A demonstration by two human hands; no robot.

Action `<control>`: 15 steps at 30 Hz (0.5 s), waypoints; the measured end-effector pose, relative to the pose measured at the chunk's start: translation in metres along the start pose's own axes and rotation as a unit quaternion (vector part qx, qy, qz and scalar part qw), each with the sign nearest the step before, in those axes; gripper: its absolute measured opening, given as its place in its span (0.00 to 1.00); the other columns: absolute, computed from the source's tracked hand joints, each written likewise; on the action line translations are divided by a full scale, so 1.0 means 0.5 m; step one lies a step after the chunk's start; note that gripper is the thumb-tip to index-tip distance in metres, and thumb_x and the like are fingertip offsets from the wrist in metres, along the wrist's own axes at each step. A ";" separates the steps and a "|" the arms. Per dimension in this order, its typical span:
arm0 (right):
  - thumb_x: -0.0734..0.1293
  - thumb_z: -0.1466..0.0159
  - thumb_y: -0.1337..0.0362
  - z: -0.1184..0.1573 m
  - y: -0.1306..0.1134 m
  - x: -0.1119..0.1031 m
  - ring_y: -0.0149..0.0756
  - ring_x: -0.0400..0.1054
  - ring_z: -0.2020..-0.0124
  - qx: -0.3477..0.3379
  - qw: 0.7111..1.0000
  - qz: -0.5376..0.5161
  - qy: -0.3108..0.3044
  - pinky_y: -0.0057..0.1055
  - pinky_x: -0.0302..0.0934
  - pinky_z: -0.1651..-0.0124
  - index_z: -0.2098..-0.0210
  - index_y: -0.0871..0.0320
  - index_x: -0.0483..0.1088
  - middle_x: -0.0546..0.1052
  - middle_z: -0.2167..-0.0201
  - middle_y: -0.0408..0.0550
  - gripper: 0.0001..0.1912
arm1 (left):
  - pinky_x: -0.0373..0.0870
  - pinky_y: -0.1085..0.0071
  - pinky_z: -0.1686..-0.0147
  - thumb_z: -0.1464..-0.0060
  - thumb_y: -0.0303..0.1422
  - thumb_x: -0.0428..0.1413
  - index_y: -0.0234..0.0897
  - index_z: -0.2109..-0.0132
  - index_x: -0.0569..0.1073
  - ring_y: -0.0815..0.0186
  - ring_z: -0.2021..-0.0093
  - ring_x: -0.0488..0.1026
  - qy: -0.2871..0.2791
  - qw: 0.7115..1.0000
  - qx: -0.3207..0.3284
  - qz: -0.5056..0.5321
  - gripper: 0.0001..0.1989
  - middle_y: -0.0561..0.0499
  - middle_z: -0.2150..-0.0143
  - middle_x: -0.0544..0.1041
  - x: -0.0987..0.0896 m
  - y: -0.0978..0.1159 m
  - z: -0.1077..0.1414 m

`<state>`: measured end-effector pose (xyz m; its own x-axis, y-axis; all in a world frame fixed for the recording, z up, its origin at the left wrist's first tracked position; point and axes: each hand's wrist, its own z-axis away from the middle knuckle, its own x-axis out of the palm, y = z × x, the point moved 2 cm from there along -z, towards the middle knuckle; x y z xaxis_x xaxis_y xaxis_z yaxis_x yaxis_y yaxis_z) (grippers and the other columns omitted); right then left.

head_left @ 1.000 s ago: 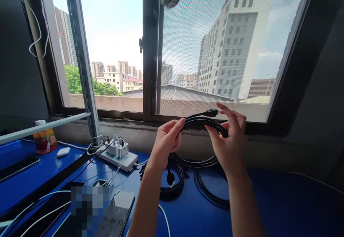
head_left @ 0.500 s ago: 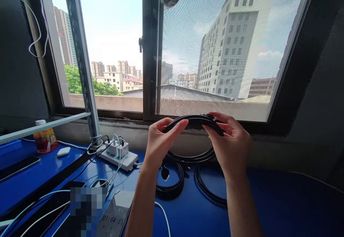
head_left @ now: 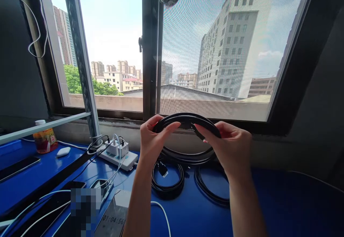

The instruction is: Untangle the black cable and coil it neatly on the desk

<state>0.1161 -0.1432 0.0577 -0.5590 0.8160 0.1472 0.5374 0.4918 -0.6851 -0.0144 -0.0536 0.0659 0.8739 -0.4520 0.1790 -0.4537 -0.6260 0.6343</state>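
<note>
A black coiled cable (head_left: 185,117) is held up above the table, its loops bowed into an arch at the top and hanging in a ring below. My left hand (head_left: 157,136) grips the coil's left side, thumb along the inner face. On the opposite side my right hand (head_left: 228,142) pinches the loops, with a dark connector near its thumb. Beneath, on the blue table, lies a second black coil (head_left: 170,190) with a black plug (head_left: 162,169) inside its ring. A third black coil (head_left: 212,194) rests to its right, partly covered by my right forearm.
A white power strip (head_left: 129,160) with several chargers and cables stands left of the coils. Phones (head_left: 113,208), a bottle (head_left: 45,138) and a white case (head_left: 63,151) are further left. A metal shelf post (head_left: 83,58) rises before the window.
My left hand has moved slightly left, and the held coil is spread wider. My right hand has turned, and the connector now shows by its thumb.
</note>
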 end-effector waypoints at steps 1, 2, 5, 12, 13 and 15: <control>0.75 0.59 0.49 0.001 -0.003 0.001 0.25 0.58 0.87 0.013 1.000 -0.008 -0.020 0.22 0.52 0.83 0.90 0.57 0.66 0.65 0.90 0.41 0.21 | 0.49 0.75 0.84 0.63 0.40 0.64 0.39 0.82 0.63 0.75 0.83 0.51 0.001 1.000 0.004 -0.003 0.18 0.60 0.86 0.53 -0.003 -0.002 0.000; 0.74 0.59 0.49 0.002 -0.006 0.001 0.24 0.57 0.87 0.031 0.998 -0.019 -0.042 0.22 0.53 0.84 0.90 0.57 0.66 0.64 0.90 0.41 0.21 | 0.48 0.74 0.84 0.63 0.42 0.65 0.39 0.82 0.62 0.75 0.83 0.50 0.002 1.000 0.005 -0.005 0.20 0.60 0.86 0.52 -0.004 -0.004 0.000; 0.75 0.62 0.51 0.007 -0.011 0.002 0.24 0.57 0.87 0.109 0.986 -0.068 -0.108 0.22 0.54 0.85 0.88 0.58 0.69 0.65 0.89 0.41 0.18 | 0.44 0.73 0.85 0.63 0.48 0.65 0.39 0.83 0.58 0.76 0.84 0.47 -0.007 1.000 -0.015 0.008 0.26 0.60 0.86 0.51 -0.003 -0.011 -0.001; 0.72 0.61 0.51 0.014 -0.023 0.004 0.22 0.51 0.93 0.174 0.951 -0.166 -0.195 0.19 0.47 0.89 0.90 0.59 0.64 0.59 0.95 0.40 0.19 | 0.37 0.75 0.88 0.69 0.55 0.65 0.38 0.82 0.58 0.80 0.86 0.42 -0.055 0.991 -0.081 0.094 0.30 0.63 0.87 0.47 0.018 -0.026 -0.002; 0.71 0.61 0.51 0.013 -0.022 0.004 0.23 0.52 0.92 0.167 0.952 -0.164 -0.198 0.20 0.47 0.89 0.89 0.59 0.65 0.60 0.95 0.41 0.19 | 0.36 0.76 0.88 0.70 0.56 0.65 0.38 0.82 0.57 0.80 0.87 0.41 -0.060 0.990 -0.087 0.098 0.31 0.63 0.88 0.47 0.019 -0.027 -0.002; 0.71 0.59 0.51 0.008 -0.016 0.005 0.24 0.55 0.92 0.133 0.964 -0.144 -0.181 0.20 0.49 0.89 0.87 0.60 0.66 0.65 0.92 0.43 0.18 | 0.35 0.77 0.88 0.71 0.56 0.65 0.38 0.83 0.55 0.81 0.88 0.42 -0.063 0.988 -0.100 0.101 0.32 0.63 0.89 0.47 0.020 -0.026 -0.002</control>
<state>0.1079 -0.1464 0.0606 -0.8702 0.4741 0.1343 0.1721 0.5478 -0.8187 0.0004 -0.0496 0.0603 0.7349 -0.6383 0.2292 -0.5617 -0.3834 0.7332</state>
